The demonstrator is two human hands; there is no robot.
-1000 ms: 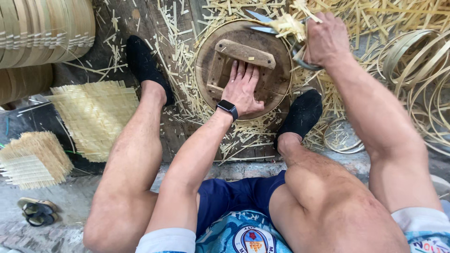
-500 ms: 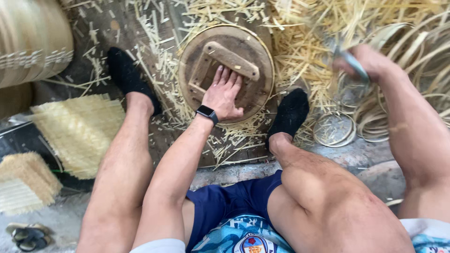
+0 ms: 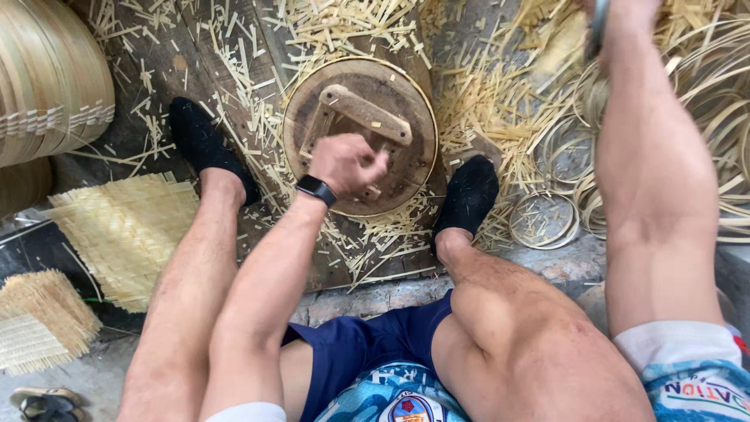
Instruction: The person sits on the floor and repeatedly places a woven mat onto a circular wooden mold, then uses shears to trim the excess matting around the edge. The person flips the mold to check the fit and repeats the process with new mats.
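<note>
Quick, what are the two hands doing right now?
Left hand: curled in a loose fist over the round wooden form; whether it grips anything cannot be told.
Right hand: closed on a blurred tool.

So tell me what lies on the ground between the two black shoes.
In the head view, the round wooden disc with its wooden crosspiece lies between the left shoe and the right shoe, ringed by loose bamboo offcuts; the left hand hovers over it.

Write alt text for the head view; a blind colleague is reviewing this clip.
Seen from above, a seated person's left hand, fingers curled, is over a round wooden disc with a wooden crossbar between their black-socked feet. Their raised right hand, blurred, grips a dark tool above coiled bamboo strip hoops. Bamboo offcuts litter the floor; woven bamboo mats lie left.
</note>
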